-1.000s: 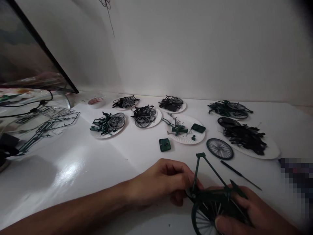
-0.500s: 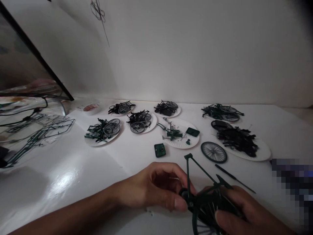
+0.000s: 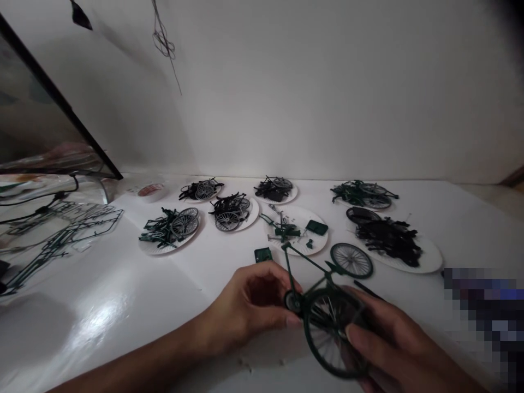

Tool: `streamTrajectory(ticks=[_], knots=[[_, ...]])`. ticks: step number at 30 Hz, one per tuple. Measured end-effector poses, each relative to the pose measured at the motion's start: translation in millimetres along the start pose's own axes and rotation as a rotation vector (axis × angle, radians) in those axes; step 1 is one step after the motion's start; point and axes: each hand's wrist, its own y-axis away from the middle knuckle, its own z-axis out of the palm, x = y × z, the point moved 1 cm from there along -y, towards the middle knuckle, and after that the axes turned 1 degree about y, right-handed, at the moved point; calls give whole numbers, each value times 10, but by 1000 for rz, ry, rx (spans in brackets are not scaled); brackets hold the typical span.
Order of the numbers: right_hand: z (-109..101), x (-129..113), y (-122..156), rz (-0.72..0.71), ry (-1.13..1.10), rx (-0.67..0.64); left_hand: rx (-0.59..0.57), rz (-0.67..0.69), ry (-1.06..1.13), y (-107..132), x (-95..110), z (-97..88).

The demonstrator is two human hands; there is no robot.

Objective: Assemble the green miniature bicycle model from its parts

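My left hand [image 3: 251, 305] and my right hand [image 3: 393, 344] both grip a dark green model bicycle frame [image 3: 311, 284] just above the white table. Its spoked wheel [image 3: 331, 333] hangs between them, partly hidden by my right fingers. My left fingers pinch a small round black part [image 3: 293, 301] at the frame's lower corner. Just beyond the model lie a loose spoked wheel [image 3: 351, 260] and a square green part [image 3: 262, 255]. A thin black rod [image 3: 368, 289] runs behind my right hand, mostly hidden.
Several white paper plates of dark bicycle parts stand along the table, including one at the right [image 3: 429, 263]. Green sprue frames [image 3: 69, 240] and clear plastic lie at the left, beneath a tilted dark-edged panel [image 3: 61, 114]. A white wall rises behind. A pixelated patch covers the right edge.
The model has risen and turned, showing more of its wheel. The loose wheel and plates have shifted left and down in view as my head moved. The black rod is now mostly hidden.
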Motion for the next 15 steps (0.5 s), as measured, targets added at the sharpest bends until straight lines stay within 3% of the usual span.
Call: streamTrajectory(ticks=[4, 9, 15], knots=[[58, -79, -61, -170, 22, 75, 129, 55, -74, -51, 1, -54], [35, 2, -84, -314, 225, 248, 138, 49, -105, -53, -7, -69], [-66, 140, -175, -399, 355, 246, 138, 69, -98, -72, -46, -97]])
